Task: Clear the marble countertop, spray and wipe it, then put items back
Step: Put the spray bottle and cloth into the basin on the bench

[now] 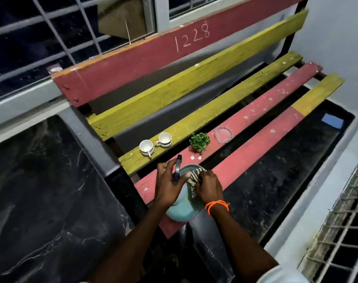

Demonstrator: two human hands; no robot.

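Note:
My left hand (169, 181) grips a black trigger-like head (177, 168) that seems to belong to a teal bottle (181, 210), held over the bench's front red slat. Touching the bottle's upper part is a striped cloth (194, 176), bunched in my right hand (208, 187), whose wrist wears an orange thread band. The black marble countertop (41, 180) lies to the left of the bench. Two white cups (146, 148) (165, 139) stand on a yellow slat. On the red slat behind my hands stand a small green plant (199, 141) and a glass ashtray (223, 134).
The red and yellow slatted bench (194, 94) fills the middle, its back against a barred window (51, 37). A dark dusty slab (276, 180) lies under and right of the bench, with a blue piece (332, 121) on it. A white ledge and netted grille (337, 231) run along the right.

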